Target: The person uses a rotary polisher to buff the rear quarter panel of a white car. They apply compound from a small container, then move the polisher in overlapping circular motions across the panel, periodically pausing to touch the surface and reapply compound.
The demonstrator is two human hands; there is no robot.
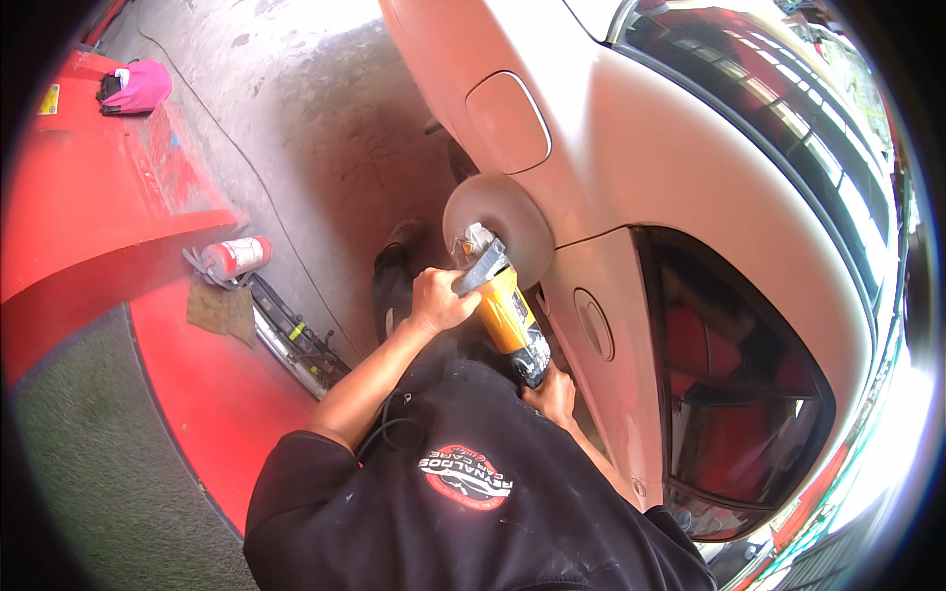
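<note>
A yellow and black rotary polisher (pixel 506 313) is held in front of my body, its large round pad (pixel 505 219) facing the side of a light-coloured car (pixel 631 138). The pad looks smeared and its rim meets the car's outline; the contact itself is hidden. My left hand (pixel 443 299) is wrapped round the grey handle (pixel 481 269) near the polisher's head. At the black rear end, my right hand (pixel 554 395) is closed on the grip, close to the car door. Whitish residue marks the tool's head and tail.
Fuel flap (pixel 507 121) and dark side window (pixel 739 394) are on the car. To the left, a red and white fire extinguisher (pixel 236 258) lies by the red ledge (pixel 108 197), where a pink cloth item (pixel 143 87) rests. A thin cable (pixel 236 148) crosses the concrete floor.
</note>
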